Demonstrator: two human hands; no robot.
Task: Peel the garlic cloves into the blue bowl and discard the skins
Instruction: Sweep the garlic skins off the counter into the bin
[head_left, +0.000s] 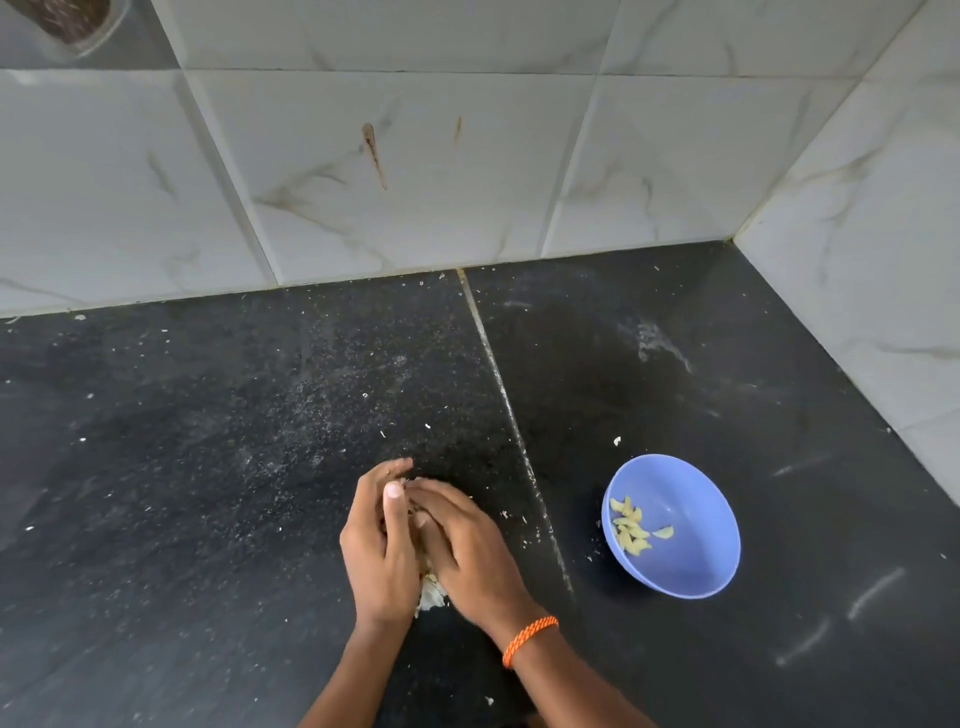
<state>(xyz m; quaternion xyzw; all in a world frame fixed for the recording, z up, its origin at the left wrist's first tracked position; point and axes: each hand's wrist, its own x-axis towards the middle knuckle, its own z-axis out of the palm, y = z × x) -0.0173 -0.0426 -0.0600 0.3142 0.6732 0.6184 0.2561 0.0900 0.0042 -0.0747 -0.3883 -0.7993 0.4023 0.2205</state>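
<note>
Both hands, left hand (382, 558) and right hand (462, 545), cup together around papery white garlic skins (431, 597); whether a clove sits inside, I cannot tell. Round blue plastic bowl (672, 525) with pale peeled cloves (631, 527) sits to their right, nearer the right hand.

My blue bowl (675, 566) sits upright to the right, holding several pale peeled cloves (631, 526); white skins (431, 596) lie near-left under my hands.
</note>
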